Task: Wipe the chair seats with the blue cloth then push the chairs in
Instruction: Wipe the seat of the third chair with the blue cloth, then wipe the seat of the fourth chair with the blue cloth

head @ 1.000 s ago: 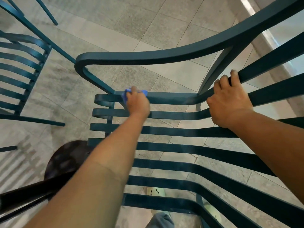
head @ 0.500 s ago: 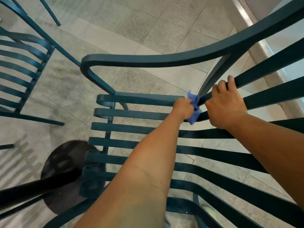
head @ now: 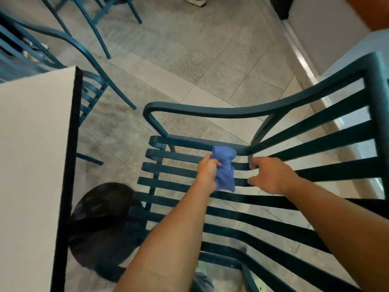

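Observation:
A dark teal slatted metal chair (head: 181, 171) stands below me, its seat slats running left to right and its back rising at the right. My left hand (head: 207, 169) grips the bunched blue cloth (head: 224, 168) over the far seat slats. My right hand (head: 271, 175) curls its fingers round slats where the seat bends up into the back, just right of the cloth.
A pale tabletop with a black edge (head: 31, 165) fills the left, its dark round base (head: 103, 224) on the tiled floor beside the chair. More teal chairs (head: 84, 60) stand at the upper left. A grey wall (head: 328, 28) runs along the right. Someone's shoe (head: 194, 0) shows at the top.
My left hand swept the cloth from the seat's left side to its right end, then drew back a little. My view has risen and pulled back, bringing the tabletop into sight.

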